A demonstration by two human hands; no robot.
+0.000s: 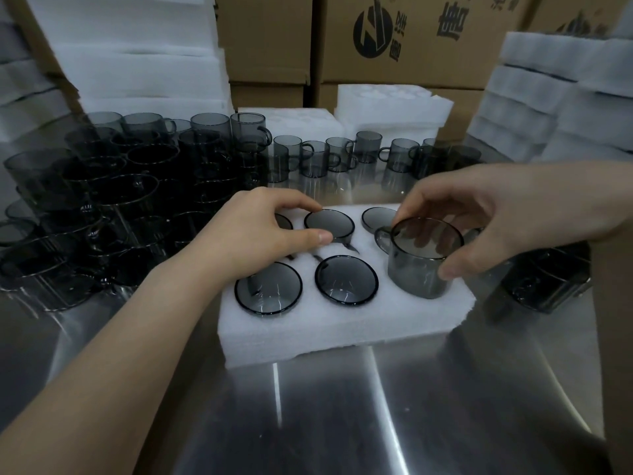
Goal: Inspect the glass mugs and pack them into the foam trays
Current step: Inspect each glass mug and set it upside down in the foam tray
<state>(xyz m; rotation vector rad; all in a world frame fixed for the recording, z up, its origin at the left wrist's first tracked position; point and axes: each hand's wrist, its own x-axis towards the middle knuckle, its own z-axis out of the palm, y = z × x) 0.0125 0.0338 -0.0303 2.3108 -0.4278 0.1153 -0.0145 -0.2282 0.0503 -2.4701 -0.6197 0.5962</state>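
A white foam tray [342, 323] lies on the steel table in front of me. Several smoky grey glass mugs sit sunk in its holes, among them the front left mug [268, 287] and the front middle mug [346, 280]. My left hand [263, 231] pinches the rim of the back middle mug [329, 223] between thumb and forefinger. My right hand [479, 221] grips another grey mug [421, 258] from above, upright and standing high at the tray's front right hole, its handle pointing left.
Stacked grey mugs [102, 200] crowd the table's left side and a row of single mugs [342, 156] stands behind the tray. More mugs [544, 279] sit at right. Foam tray stacks [555, 97] and cardboard boxes [411, 39] line the back.
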